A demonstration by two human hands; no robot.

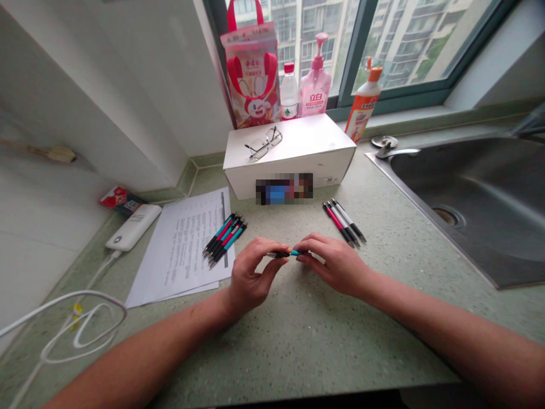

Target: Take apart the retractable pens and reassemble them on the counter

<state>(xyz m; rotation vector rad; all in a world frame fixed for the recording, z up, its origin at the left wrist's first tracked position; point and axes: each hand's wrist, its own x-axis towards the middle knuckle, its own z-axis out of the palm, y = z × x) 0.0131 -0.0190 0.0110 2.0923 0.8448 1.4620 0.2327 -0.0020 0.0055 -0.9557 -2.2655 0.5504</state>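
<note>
From the head camera, a white box [293, 170] stands toward the back of the speckled green tabletop [315, 352]. On the near side of the box, a black-and-blue pen [279, 255] spans the gap between the two hands. The left hand [251, 270] has fingers and thumb pinching its black, silver-tipped end; the right hand [336, 264] has its fingers pinching the other end, just past a short blue stretch — they hide part of it.

Near and left of the box, a bundle of colored pens [225, 240] lies over the edge of some printed sheets [179, 244]. Three more pens [344, 222] lie side by side near the box's front right — one red, two whitish. Glasses [260, 152] rest on top of the box; a pink pump bottle [315, 94] stands behind it, and a metal sink [443, 253] is to its right.
</note>
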